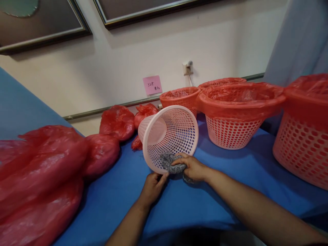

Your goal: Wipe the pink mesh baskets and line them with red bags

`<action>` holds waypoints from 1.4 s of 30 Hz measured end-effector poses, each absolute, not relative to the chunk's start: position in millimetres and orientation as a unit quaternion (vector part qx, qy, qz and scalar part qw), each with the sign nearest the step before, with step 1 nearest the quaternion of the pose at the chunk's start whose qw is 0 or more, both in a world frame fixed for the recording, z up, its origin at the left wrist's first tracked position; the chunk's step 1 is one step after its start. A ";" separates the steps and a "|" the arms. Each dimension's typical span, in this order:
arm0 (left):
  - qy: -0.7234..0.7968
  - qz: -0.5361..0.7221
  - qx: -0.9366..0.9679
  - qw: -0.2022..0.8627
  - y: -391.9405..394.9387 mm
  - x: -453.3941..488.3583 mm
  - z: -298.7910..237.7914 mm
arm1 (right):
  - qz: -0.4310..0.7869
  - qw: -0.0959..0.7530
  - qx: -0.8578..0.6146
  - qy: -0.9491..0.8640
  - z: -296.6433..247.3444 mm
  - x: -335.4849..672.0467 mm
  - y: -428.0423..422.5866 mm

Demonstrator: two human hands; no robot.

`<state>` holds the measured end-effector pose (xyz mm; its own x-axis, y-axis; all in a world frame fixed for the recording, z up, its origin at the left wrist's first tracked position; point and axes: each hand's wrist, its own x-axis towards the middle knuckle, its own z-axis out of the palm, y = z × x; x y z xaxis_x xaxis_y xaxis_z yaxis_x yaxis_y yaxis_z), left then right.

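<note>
A pale pink perforated basket (169, 135) lies on its side on the blue table (123, 191), its mouth facing me. My left hand (152, 187) pinches the basket's lower rim. My right hand (192, 167) is closed on a grey cloth (169, 163) pressed against the inside of the basket near the rim.
Tied red plastic bags (46, 164) pile up along the left, with more bags (118, 121) behind the basket. Several pink baskets lined with red bags (235, 112) stand at the right and back. A pink note (152, 84) and a wall socket (188, 67) are on the wall.
</note>
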<state>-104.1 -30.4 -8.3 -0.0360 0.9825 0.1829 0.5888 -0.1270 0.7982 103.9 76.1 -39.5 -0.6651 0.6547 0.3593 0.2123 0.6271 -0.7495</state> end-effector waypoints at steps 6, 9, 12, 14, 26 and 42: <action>0.623 0.427 0.638 0.154 -33.2 -108.0 -3.8 | 0.227 0.286 -0.400 -0.841 -18.6 126.1 91.6; 0.630 0.450 0.624 0.108 -34.5 -108.4 0.4 | 0.166 0.292 -0.505 -0.795 -3.9 148.3 102.9; 0.630 0.450 0.621 0.119 -33.6 -107.5 0.0 | 0.170 0.294 -0.499 -0.797 -2.6 150.3 101.2; 0.622 0.425 0.637 0.165 -31.8 -106.4 -2.7 | 0.196 0.274 -0.441 -0.832 -8.5 139.8 93.5; 0.635 0.464 0.611 0.085 -37.1 -108.3 -1.3 | 0.167 0.242 -0.460 -0.837 -6.9 130.9 90.3; 0.508 0.332 0.787 0.112 3.7 -107.0 -17.8 | 0.374 0.307 -0.203 -0.851 -33.3 113.5 97.3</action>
